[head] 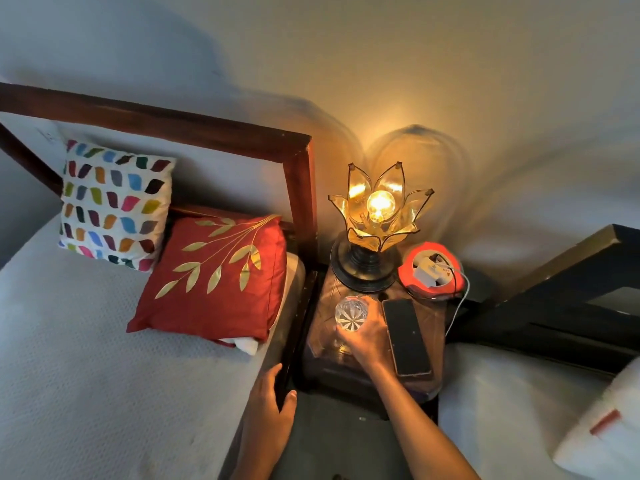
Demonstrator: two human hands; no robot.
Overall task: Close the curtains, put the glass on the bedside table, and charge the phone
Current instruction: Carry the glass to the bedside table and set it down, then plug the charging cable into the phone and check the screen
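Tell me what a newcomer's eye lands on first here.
The lit lotus-shaped amber glass lamp glows at the back of the brown wooden bedside table. In front of it, the right hand holds a clear cut-crystal drinking glass, beside a flat black phone. A red cushion with gold leaves lies on the white bed at left.

Home bedroom: bed [86, 358] w/ cushions [214, 275], lit lamp [379, 209] on bedside table [433, 323].
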